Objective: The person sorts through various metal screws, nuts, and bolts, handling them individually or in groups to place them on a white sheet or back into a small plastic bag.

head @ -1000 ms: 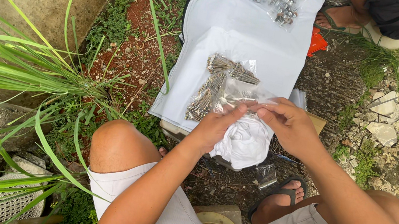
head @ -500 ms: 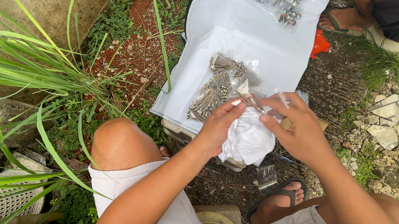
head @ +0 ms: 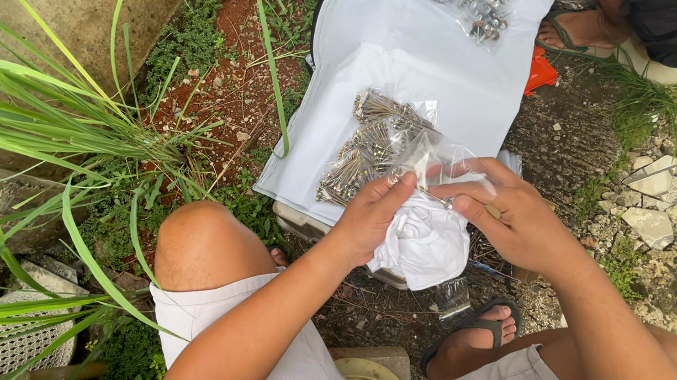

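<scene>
You have a clear plastic bag (head: 440,164) pinched between both hands, just over the near end of a white sheet (head: 401,43) that lies on the ground. The part of the bag near your fingers looks thin and see-through, and you cannot tell what is inside that part. Right beside it, touching the bag, lie clear packs of long nails (head: 369,149), shiny and grey, bunched together on the sheet. At the far end of the sheet sits another small clear bag with nuts (head: 475,3) in it, round and silver, well apart from your hands. Under your hands there is a white cloth (head: 426,243), crumpled up, hanging off the near edge of the sheet. Your left hand (head: 366,218) comes up from below with the fingers straight and close together, pressing against the bag and the cloth. Your right hand (head: 510,216) comes in from the right, bent at the knuckles, with the thumb and first fingers closed on the top of the bag. Both arms reach forward over your knees. You are squatting, with grey shorts on, and your right foot in a dark sandal (head: 477,326) rests on the dirt below the cloth. Long green grass (head: 48,102) grows to your left beside a concrete wall. Another person's foot (head: 576,28) in a sandal is at the top, just beside the sheet, next to something orange (head: 543,73).
</scene>
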